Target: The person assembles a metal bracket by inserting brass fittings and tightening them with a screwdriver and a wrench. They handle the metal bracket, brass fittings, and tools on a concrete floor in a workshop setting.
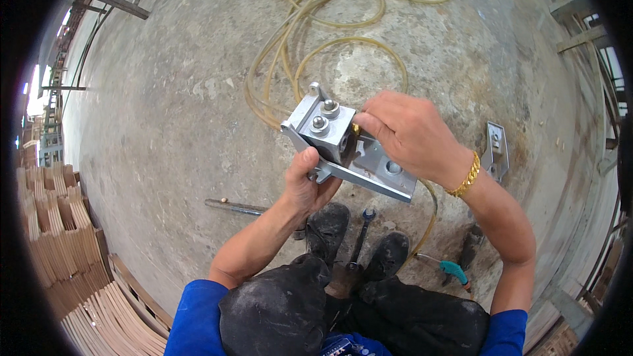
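In front of me, above my boots, my left hand (306, 181) is closed round the near side of a silver metal base plate (382, 170) with raised edges. Its thumb lies against the side. At the plate's left end sits a silver valve block (337, 133) with two domed buttons on top. My right hand (412, 128) bends over the block's right side, fingers closed in a pinch on a small brass fitting (357, 129) there. The fingertips partly hide this fitting. A round hole shows in the plate below the right hand.
Yellowish air hose (369, 39) lies in loops on the concrete floor ahead. A wrench (362, 231) lies between my boots. Right of them are a teal air blow gun (453, 270) and a metal bracket (497, 148). A metal bar (231, 207) and stacked wooden pieces (62, 224) are left.
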The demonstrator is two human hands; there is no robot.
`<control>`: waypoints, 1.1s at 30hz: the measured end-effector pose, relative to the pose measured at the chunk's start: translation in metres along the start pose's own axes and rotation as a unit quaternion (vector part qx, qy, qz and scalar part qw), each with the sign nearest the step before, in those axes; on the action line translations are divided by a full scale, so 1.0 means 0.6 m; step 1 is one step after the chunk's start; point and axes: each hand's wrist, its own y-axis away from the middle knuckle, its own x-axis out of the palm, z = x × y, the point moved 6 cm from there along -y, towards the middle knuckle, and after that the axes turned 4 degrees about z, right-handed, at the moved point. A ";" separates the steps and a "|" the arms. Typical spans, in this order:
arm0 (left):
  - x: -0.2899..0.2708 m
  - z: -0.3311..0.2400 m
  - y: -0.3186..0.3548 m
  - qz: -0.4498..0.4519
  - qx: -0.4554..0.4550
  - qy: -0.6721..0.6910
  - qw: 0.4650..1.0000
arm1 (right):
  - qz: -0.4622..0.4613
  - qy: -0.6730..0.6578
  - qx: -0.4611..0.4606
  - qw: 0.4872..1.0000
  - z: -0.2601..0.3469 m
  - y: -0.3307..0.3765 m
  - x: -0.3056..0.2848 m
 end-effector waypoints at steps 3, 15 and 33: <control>0.001 -0.005 0.001 -0.001 0.009 0.001 1.000 | -0.055 0.009 -0.033 0.998 0.021 -0.003 -0.012; 0.007 -0.004 0.001 0.005 0.020 -0.039 0.999 | -0.022 -0.023 0.057 0.998 -0.009 -0.009 -0.023; -0.004 0.003 0.015 0.017 -0.022 -0.054 0.998 | 0.155 -0.255 0.109 0.948 -0.024 -0.009 0.001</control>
